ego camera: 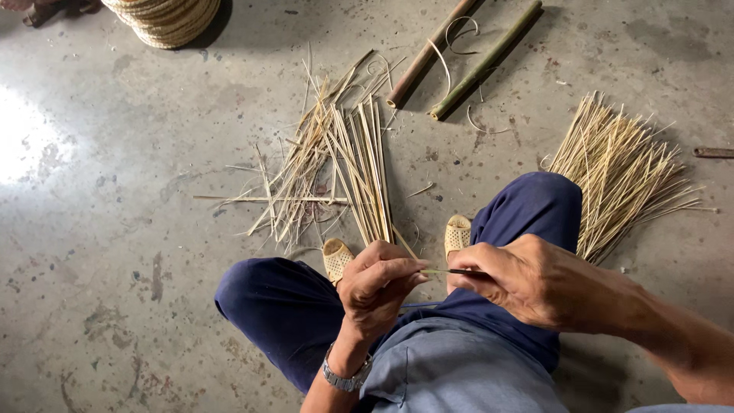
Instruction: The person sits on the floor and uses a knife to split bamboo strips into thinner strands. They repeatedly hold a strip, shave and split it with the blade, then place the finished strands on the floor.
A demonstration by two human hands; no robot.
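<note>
Two hands meet above the person's lap: the left hand (pixel 380 284) pinches a thin bamboo sliver (pixel 436 271) between pressed-together fingers, and the right hand (pixel 527 281) grips a dark blade (pixel 468 272) touching it. Split bamboo strips (pixel 367 172) lie on the concrete floor (pixel 115 229) ahead.

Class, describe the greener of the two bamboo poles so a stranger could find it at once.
Start at the grey concrete floor, top centre. Two bamboo poles lie slanted side by side beyond the loose splints. The right-hand pole is greenish; its neighbour is brown.
</note>
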